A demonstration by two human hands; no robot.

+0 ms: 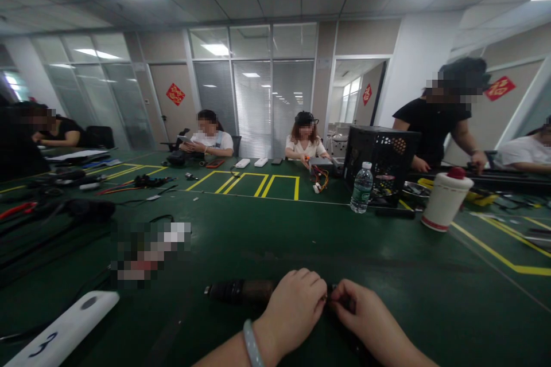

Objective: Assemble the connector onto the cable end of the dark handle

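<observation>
On the green table in front of me lies a dark cylindrical tool [241, 291], its narrow metal tip pointing left. My left hand [297, 304], with a pale bangle at the wrist, is wrapped over the tool's right part. Close beside it on the right, my right hand [355, 304] is closed in a pinch at the tool's right end. A small dark piece shows between the two hands, too small to make out.
A white device marked 3 [73, 330] lies at the near left, cables [64, 212] beyond it. Further off stand a water bottle [362, 188], a black computer case [379, 155] and a white bottle with red cap [445, 200]. Several people are around the table.
</observation>
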